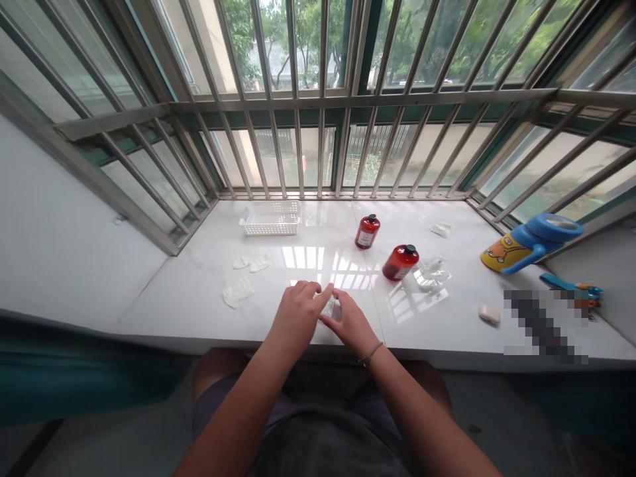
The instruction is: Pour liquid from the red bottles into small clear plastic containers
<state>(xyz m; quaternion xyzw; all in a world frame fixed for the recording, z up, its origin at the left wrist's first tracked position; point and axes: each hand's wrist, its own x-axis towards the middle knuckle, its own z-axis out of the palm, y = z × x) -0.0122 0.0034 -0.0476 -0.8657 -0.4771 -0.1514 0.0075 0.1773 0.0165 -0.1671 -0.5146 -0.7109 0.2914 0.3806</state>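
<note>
Near the front edge of the white sill, my left hand [299, 313] and my right hand [352, 323] meet with bent fingers around a small clear container [328, 306]. Its lower part shows between them; my left fingers hide its top, and its exact kind is unclear. My right thumb and index finger grip its right side. Beyond my right hand stand two red bottles with black caps and pale labels, a nearer one [400, 263] and a farther one [367, 232]. Clear crinkled plastic packaging [431, 273] lies beside the nearer bottle.
Crumpled white tissues [238, 293] lie left of my hands. A white perforated basket [271, 220] stands at the back left. Rightward are a small pale block [489, 315], a blue-and-yellow drinking bottle [527, 242] and a blue strap [561, 283]. Metal bars [348, 103] line the window.
</note>
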